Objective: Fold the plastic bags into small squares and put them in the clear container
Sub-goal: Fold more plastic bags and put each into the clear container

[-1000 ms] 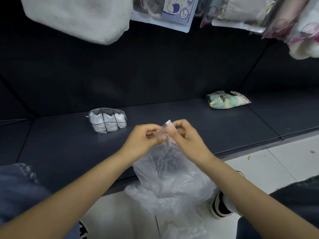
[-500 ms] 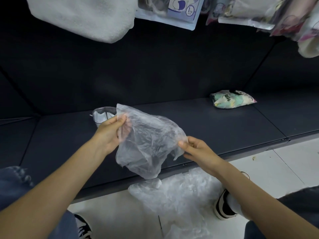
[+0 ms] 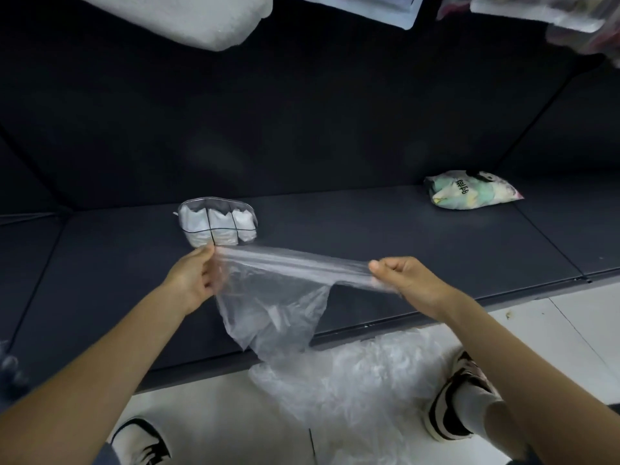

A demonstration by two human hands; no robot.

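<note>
Plastic bag [image 3: 278, 297]: top edge stretched taut left to right between both hands, body hanging below over the near shelf edge. Left hand [image 3: 193, 280] and right hand [image 3: 407, 280] each pinch one end. Clear container [image 3: 218, 223]: just beyond the left hand, apparently holding folded bags.

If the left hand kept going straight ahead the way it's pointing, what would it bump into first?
Most likely the clear container on the dark shelf: it sits just beyond the left hand, which grips one end of the plastic bag. Depth is hard to judge from this one view.
</note>
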